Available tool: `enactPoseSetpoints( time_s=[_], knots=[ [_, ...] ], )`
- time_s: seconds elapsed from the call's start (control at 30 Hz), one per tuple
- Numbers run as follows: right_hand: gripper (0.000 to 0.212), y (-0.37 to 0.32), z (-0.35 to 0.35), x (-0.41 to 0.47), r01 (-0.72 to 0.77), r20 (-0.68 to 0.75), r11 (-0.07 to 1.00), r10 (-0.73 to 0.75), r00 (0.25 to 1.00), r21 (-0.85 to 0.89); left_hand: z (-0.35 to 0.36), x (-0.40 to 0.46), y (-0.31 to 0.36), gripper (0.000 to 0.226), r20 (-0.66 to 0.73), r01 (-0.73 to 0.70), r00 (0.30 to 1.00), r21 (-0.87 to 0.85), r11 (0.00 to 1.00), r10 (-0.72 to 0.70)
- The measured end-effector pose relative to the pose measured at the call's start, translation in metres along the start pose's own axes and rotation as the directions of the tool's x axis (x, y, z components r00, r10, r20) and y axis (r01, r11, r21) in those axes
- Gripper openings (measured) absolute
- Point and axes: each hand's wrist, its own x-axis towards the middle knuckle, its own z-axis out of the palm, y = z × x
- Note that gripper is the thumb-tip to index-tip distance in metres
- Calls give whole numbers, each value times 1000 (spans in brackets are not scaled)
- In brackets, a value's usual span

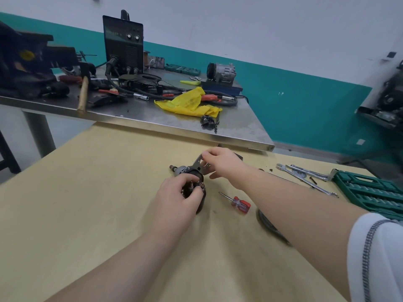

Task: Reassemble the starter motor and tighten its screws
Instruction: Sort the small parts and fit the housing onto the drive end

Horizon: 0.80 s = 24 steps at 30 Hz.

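The starter motor (193,188) lies mid-way across the pale wooden surface (87,182), left hand (174,199) fingers curled round its black end, right hand (220,162) fingers pinching its metal bracket (201,165). A steel bench (141,114) abuts the far edge, before a teal-and-white wall (305,94).

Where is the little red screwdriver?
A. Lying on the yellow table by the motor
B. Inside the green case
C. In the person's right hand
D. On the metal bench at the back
A: the screwdriver lies loose on the table, just right of the motor, and neither hand touches it.
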Motion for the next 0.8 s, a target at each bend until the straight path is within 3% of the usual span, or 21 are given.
enactPoseSetpoints(
  time_s=[0.13, 0.2, 0.3, 0.4, 0.6, 0.73, 0.8],
  knots=[
    [20, -6, 2, -1, 55, -24, 988, -52, 998, 142, 0, 2, 2, 20, 32, -52, 998, 122, 991, 48],
    [22, -15, 1, -1, 73, -106, 992, -62, 992, 103, -1, 2, 3, 30, 88, -106, 992, 221, 970, 89],
    [24, -29, -10, -8, 107, -234, 994, -102, 967, 7, -3, 3, 3, 35, 140, -120, 986, 226, 967, 89],
    [22, -41, -31, -25, 182, -291, 980, -199, 936, -84, -4, 4, 1, 44, 90, -83, 994, 237, 968, 63],
    [18, -55, -66, -83, 328, -336, 943, -329, 883, -61, -11, 4, 5, 67, -61, -53, 995, 363, 930, 80],
    [20, -57, -73, -127, 369, -266, 922, -388, 882, -121, -13, -15, 16, 69, -6, -271, 962, 115, 956, 273],
    [23, -55, -70, -144, 353, -230, 921, -385, 894, -168, -12, -34, 23, 69, 89, -263, 959, -76, 962, 269]
  ],
)
